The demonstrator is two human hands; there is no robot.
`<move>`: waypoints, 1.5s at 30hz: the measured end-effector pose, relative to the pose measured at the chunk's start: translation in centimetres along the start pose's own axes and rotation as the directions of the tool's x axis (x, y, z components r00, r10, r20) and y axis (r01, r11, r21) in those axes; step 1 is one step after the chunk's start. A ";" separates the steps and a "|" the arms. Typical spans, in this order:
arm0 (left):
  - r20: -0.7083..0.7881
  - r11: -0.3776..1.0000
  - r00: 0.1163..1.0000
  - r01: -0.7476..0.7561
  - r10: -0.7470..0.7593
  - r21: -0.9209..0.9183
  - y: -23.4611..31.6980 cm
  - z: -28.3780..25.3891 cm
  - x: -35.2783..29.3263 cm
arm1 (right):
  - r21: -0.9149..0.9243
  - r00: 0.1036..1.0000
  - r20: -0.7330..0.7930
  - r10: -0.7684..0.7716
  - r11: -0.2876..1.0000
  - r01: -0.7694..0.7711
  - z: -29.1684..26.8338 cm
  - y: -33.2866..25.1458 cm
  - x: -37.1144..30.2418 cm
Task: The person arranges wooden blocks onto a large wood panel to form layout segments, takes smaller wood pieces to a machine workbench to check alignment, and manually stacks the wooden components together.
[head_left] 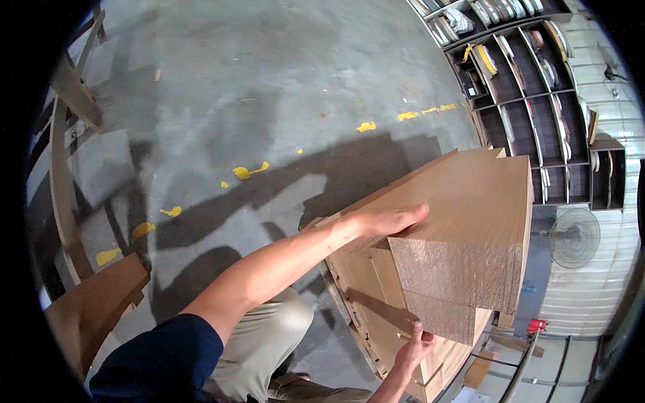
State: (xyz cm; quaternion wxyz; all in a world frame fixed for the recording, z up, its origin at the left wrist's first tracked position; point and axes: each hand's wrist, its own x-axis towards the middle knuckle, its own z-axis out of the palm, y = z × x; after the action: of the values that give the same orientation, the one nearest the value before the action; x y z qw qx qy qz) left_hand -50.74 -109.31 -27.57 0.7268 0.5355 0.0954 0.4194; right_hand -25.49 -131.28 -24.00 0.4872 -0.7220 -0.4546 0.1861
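The person stands beside a stack of brown particleboard panels (463,221), seen from above by the head camera. The stack sits to the right of the middle of the picture, on top of more boards of the same colour (366,289) which are piled lower down, and its rough cut ends face toward the person. The left hand (390,220) lies on the top face of the stack, near its left edge, with the fingers stretched out flat and close together and the palm down; it presses on the wood and does not close around anything. The bare left forearm goes from the dark blue sleeve (161,363) at the lower left up to this hand. The right hand (415,346) comes from the lower edge of the picture and is under the stack, at the lowest corner of the cut ends; its fingers are curled and touch the bottom edge of a panel there, but I cannot tell how firmly they grip it, because the panel hides a part of the fingers. So the stack is between the two hands, one above and one below. Around it is a grey concrete floor (269,94) with broken yellow paint marks (250,171). At the upper right stands a dark shelving unit (537,101) with many compartments, in which rolls and flat things are stored. A round fan (574,237) stands at the right, just behind the stack. At the left edge are curved wooden pieces (64,195).
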 end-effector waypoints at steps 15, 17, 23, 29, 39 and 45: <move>-0.198 0.948 0.980 0.093 -0.033 0.303 0.3 0.0 3.8 | 0.035 0.994 -0.102 0.048 0.998 -0.045 -0.3 0.7 0.2; -0.186 0.946 0.979 0.134 -0.081 0.295 -0.6 0.0 4.2 | 0.088 0.996 -0.091 0.024 0.996 -0.016 0.2 0.5 0.2; -0.271 0.961 0.957 -0.023 0.101 0.276 -2.0 -0.1 4.6 | 0.091 0.994 -0.087 0.064 0.994 -0.057 0.6 0.5 0.0; -0.191 0.985 0.981 0.006 0.027 0.174 1.1 0.0 2.6 | 0.043 0.991 -0.117 0.059 0.998 -0.055 1.0 0.4 0.0; -0.222 0.995 0.972 0.089 -0.076 0.045 -2.4 0.6 1.1 | -0.157 1.000 -0.021 -0.008 0.988 0.004 -2.3 2.7 -0.6; -0.197 0.999 0.980 0.003 0.007 0.051 -3.8 0.3 -1.8 | -0.425 0.974 -0.222 -0.045 0.904 -0.055 -3.5 2.6 -2.4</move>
State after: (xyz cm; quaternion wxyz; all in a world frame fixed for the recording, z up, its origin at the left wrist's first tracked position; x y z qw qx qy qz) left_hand -49.73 -111.07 -31.30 0.6995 0.5098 0.1767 0.4686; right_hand -23.05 -135.46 -25.12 0.3648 -0.8289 -0.4242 -0.0007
